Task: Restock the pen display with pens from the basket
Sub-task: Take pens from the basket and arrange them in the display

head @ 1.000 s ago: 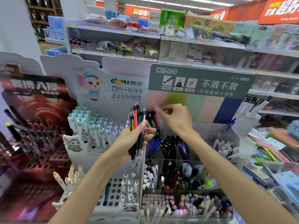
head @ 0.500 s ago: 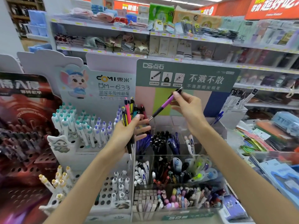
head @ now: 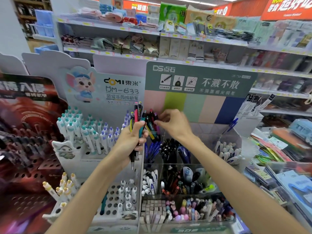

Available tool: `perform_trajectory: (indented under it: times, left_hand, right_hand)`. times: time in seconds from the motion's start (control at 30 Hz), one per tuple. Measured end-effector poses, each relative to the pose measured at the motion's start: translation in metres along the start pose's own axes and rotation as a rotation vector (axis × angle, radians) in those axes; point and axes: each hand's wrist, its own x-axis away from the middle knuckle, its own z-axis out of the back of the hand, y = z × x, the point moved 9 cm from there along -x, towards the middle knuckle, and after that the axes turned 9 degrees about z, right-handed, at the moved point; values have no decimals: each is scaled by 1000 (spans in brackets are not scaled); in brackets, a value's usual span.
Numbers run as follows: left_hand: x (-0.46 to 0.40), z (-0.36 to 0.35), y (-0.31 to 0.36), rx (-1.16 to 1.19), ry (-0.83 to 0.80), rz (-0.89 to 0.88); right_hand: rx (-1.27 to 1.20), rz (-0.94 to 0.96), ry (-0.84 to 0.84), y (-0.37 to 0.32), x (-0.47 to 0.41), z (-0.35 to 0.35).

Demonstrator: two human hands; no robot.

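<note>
1. The store shelving behind runs in long flat white boards, stacked with soft folded cloth and packets.
2. The pen display in front of me is stiff printed card, its grey-green header over pastel stripes, with clear plastic compartments below.
3. Beside it, a white perforated rack holds upright capped pens in round holes.
4. My left hand is curled round a bunch of pens, slim glossy barrels fanned upward.
5. My right hand reaches to the bunch's top, fingertips narrowed at a dark pen; whether they actually pinch it I cannot tell.
</note>
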Motion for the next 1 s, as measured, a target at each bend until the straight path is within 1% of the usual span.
perform_trajectory:
  times: [0.2, 0.3, 0.37, 0.43, 0.5, 0.57, 0.6, 0.7, 0.77, 0.87, 0.9, 0.97, 1.0]
  left_hand:
    - [3, -1, 4, 69, -24, -30]
    - [3, 1, 2, 43, -12, -24]
    - [3, 4, -1, 15, 14, -6]
    - [3, 5, -3, -2, 37, 9]
    - [3, 2, -3, 11, 49, 10]
    - [4, -5, -3, 31, 42, 7]
    - [4, -10, -3, 43, 31, 7]
    - [4, -21, -2, 73, -17, 3]
    - [4, -28, -1, 51, -57, -4]
    - [6, -30, 3, 34, -97, -42]
    - [7, -26, 6, 44, -88, -57]
    - [7, -13, 12, 87, -38, -78]
    - [8, -4, 15, 101, -8, -88]
  right_hand:
    - [154, 17, -16, -11, -6, -10]
    - [146, 29, -53, -15, -5, -10]
    - [42, 18, -15, -15, -1, 1]
    - [-171, -29, 36, -16, 5, 15]
    - [-403, -100, -24, -20, 14, 18]
    - [-503, -139, -110, -26, 22, 15]
    - [-513, -139, -114, -26, 24, 16]
    - [-549, -177, -53, -20, 29, 22]
    - [-631, -218, -40, -16, 33, 22]
    - [-740, -186, 21, -18, 35, 30]
    - [-798, -176, 80, -18, 34, 38]
    - [-907, -168, 258, -12, 31, 61]
    - [-904, -151, 356, -8, 29, 74]
